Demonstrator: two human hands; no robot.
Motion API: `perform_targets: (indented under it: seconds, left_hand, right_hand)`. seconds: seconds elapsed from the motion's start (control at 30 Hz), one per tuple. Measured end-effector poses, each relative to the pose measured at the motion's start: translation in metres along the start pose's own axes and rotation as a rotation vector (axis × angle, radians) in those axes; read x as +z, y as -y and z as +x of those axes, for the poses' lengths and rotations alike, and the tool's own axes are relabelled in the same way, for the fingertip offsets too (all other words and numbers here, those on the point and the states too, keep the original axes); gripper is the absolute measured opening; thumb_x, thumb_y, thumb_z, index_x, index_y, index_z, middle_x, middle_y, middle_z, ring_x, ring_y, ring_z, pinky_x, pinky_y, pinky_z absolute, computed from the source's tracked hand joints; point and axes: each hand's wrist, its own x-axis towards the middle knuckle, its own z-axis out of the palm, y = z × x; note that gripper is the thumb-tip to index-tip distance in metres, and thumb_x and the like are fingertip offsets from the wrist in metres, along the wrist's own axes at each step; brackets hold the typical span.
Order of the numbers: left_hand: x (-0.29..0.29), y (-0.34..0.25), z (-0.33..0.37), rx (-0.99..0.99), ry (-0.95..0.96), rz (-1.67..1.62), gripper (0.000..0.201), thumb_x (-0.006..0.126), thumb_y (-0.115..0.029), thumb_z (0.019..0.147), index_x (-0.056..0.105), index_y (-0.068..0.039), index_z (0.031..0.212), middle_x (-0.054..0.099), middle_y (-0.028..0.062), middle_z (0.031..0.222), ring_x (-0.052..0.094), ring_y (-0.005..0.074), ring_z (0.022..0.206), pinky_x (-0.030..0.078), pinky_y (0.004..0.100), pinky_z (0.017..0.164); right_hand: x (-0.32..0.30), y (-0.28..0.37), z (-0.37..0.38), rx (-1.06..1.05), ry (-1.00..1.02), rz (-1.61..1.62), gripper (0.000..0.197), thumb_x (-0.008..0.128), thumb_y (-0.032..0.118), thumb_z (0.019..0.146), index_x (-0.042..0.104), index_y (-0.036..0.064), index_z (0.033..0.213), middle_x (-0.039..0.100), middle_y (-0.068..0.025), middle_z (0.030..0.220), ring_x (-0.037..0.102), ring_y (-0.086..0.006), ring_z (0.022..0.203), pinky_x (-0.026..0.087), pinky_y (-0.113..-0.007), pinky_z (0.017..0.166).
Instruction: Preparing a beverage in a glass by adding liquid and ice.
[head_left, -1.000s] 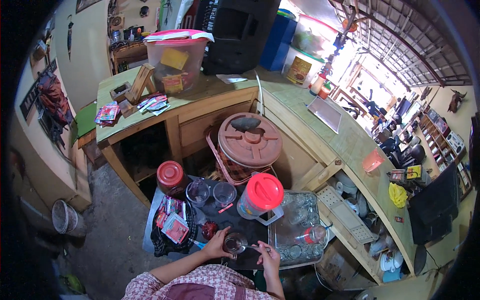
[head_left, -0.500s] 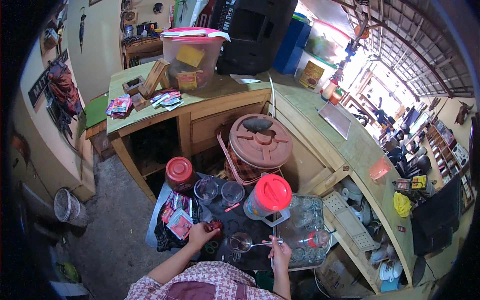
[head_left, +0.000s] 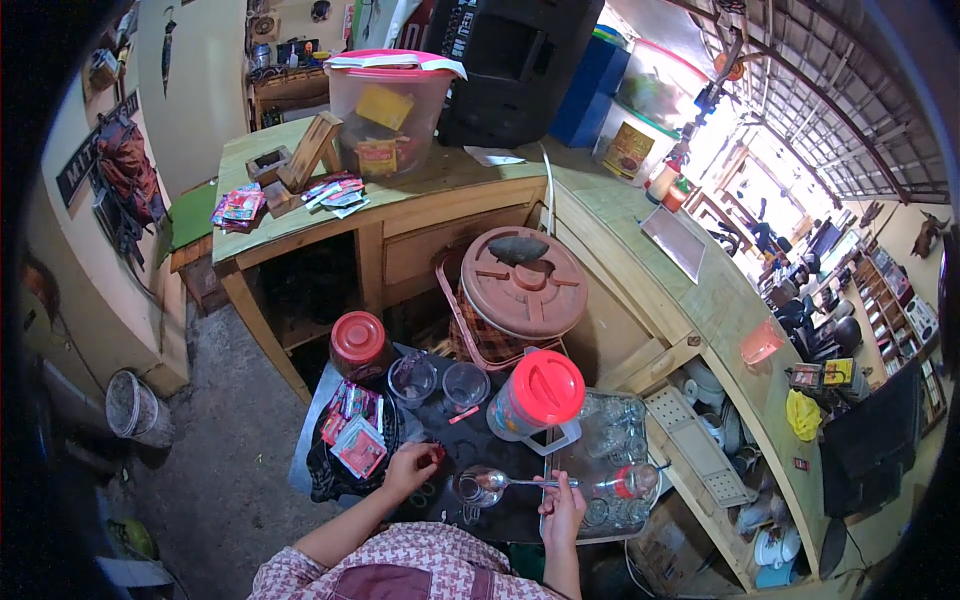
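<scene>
My right hand is closed on the handle of a metal spoon. The spoon's bowl is over a clear glass on the dark tabletop; I cannot tell if it touches the glass. To the left, the closed fingers of my left hand pinch a small dark red crumpled thing, mostly hidden, perhaps a sachet. Beside that hand, colourful sachets lie on a black bag. Beyond the glass stand two clear plastic cups and a pitcher with a red lid.
A red-lidded jar stands at the table's far left. On the right, a tray holds several upturned glasses and a bottle. Behind is a big bucket with a brown lid. A wooden counter curves around the table.
The spoon has risen slightly and its bowl shows more clearly over the glass. My left hand has turned a little, hiding more of the dark red thing.
</scene>
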Motion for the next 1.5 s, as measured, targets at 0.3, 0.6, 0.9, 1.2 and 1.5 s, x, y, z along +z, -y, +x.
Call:
perform_targets:
  seconds: [0.3, 0.6, 0.9, 1.2, 1.5]
  left_hand:
    - [0.004, 0.003, 0.001, -0.169, 0.087, -0.056, 0.034, 0.071, -0.008, 0.064, 0.056, -0.005, 0.094, 0.063, 0.0116, 0.083, 0.062, 0.0277, 0.077, 0.048, 0.0341, 0.069]
    - [0.011, 0.013, -0.001, -0.166, 0.098, -0.267, 0.033, 0.068, -0.001, 0.07, 0.053, -0.002, 0.1, 0.064, 0.0091, 0.088, 0.064, 0.0159, 0.08, 0.052, 0.0274, 0.069]
    - [0.003, -0.009, 0.002, -0.163, 0.083, -0.122, 0.04, 0.069, -0.004, 0.065, 0.052, -0.005, 0.102, 0.062, 0.0125, 0.086, 0.063, 0.025, 0.079, 0.05, 0.0322, 0.068]
    - [0.005, -0.007, 0.002, -0.034, -0.009, -0.015, 0.038, 0.068, -0.008, 0.066, 0.053, -0.005, 0.1, 0.06, 0.0128, 0.081, 0.059, 0.0286, 0.076, 0.047, 0.0356, 0.067]
    - [0.0, -0.018, 0.004, -0.012, -0.018, 0.048, 0.03, 0.064, -0.011, 0.068, 0.053, -0.004, 0.095, 0.059, 0.0126, 0.078, 0.056, 0.0298, 0.074, 0.044, 0.037, 0.066]
  right_hand:
    - [0.032, -0.016, 0.031, -0.029, 0.059, -0.06, 0.032, 0.051, 0.032, 0.09, 0.053, 0.0023, 0.101, 0.065, -0.0172, 0.09, 0.043, -0.0053, 0.047, 0.041, -0.02, 0.045]
    - [0.049, -0.051, 0.063, -0.167, 0.218, -0.306, 0.029, 0.049, 0.026, 0.092, 0.056, -0.0019, 0.097, 0.066, -0.0163, 0.088, 0.044, -0.0031, 0.045, 0.037, -0.016, 0.041]
    - [0.047, -0.064, 0.068, -0.177, 0.227, -0.395, 0.029, 0.05, 0.027, 0.091, 0.058, -0.0007, 0.096, 0.067, -0.0119, 0.086, 0.042, -0.0025, 0.048, 0.035, -0.016, 0.042]
    - [0.05, -0.063, 0.067, -0.223, 0.263, -0.382, 0.028, 0.05, 0.027, 0.092, 0.059, 0.0004, 0.096, 0.067, -0.0103, 0.086, 0.042, -0.0021, 0.05, 0.032, -0.015, 0.046]
    - [0.051, -0.067, 0.067, -0.226, 0.278, -0.36, 0.026, 0.049, 0.022, 0.092, 0.059, -0.0022, 0.094, 0.067, -0.0134, 0.086, 0.06, -0.0083, 0.068, 0.035, -0.016, 0.05]
